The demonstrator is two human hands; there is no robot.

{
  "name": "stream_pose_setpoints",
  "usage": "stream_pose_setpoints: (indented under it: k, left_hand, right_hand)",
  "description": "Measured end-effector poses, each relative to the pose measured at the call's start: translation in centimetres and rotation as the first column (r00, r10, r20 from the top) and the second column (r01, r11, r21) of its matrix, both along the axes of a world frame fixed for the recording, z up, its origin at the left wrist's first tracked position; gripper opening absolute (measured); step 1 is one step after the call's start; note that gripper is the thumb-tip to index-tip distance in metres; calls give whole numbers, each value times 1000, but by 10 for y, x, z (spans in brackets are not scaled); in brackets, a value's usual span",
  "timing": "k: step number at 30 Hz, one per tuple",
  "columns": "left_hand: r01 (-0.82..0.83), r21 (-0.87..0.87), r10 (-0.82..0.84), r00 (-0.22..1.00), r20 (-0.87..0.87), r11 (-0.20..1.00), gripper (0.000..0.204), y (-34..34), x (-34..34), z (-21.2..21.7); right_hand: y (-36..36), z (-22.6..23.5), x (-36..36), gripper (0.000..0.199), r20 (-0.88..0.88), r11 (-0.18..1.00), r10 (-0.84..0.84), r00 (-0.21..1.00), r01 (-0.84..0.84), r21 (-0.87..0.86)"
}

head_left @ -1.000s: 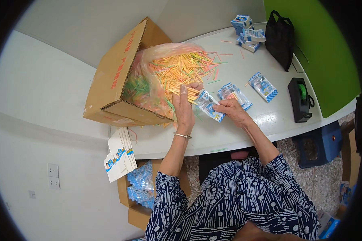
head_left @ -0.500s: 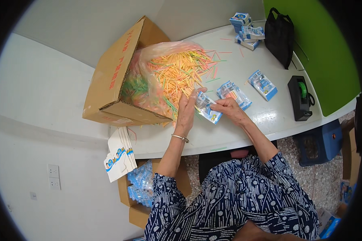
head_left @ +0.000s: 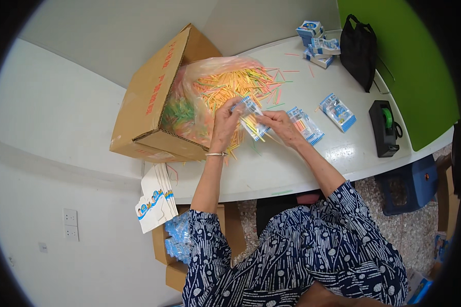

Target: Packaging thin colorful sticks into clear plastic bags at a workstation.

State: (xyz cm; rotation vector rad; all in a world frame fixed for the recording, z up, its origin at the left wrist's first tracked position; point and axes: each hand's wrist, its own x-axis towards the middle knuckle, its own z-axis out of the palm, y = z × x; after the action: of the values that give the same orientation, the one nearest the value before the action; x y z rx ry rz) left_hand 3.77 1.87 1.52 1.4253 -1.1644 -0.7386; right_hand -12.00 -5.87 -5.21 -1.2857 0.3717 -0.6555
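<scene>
My left hand (head_left: 224,122) pinches the striped upper end of a small blue-and-white clear plastic packet (head_left: 249,108). The fingers of my right hand (head_left: 283,126) close on the packet's right side. Several thin yellow sticks (head_left: 252,124) lie along the packet, their lower tips near its bottom edge; whether they are inside or against it is hard to tell. Behind my hands, a heap of thin sticks (head_left: 230,84), mostly orange and yellow with pink and green, spills from a clear plastic bag (head_left: 194,74) in a tipped cardboard box (head_left: 147,92).
Similar packets (head_left: 307,124) lie right of my hands, with another packet (head_left: 337,112) beyond. Further right stands a black tape dispenser (head_left: 383,128). At the back are small blue-and-white boxes (head_left: 317,43) and a black bag (head_left: 358,53). Flat cartons (head_left: 156,197) hang at the table's front left edge.
Both hands have shifted slightly up and left with the packet. The yellow sticks, earlier at my left fingers, now lie along the packet, and my left hand has moved to its upper end.
</scene>
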Motion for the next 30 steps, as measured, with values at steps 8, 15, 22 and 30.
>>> stream_pose_setpoints:
  k: [8,15,22,30]
  left_hand:
    - [25,-1,-24,982,189,1000,28,-24,1,-15]
    - [36,-54,-42,992,-116,998,29,-22,-12,-11]
    - [73,-52,-71,997,33,996,30,-21,-17,-9]
    - [158,-99,-170,977,-128,982,34,-24,-57,-13]
  right_hand:
    - [-23,-7,14,28,-6,1000,-3,1000,3,25]
    - [-35,-7,11,23,31,998,56,998,-57,37]
    - [-38,4,-12,22,-119,990,87,989,-99,-103]
    - [-40,26,-64,30,-283,992,94,955,-114,-52]
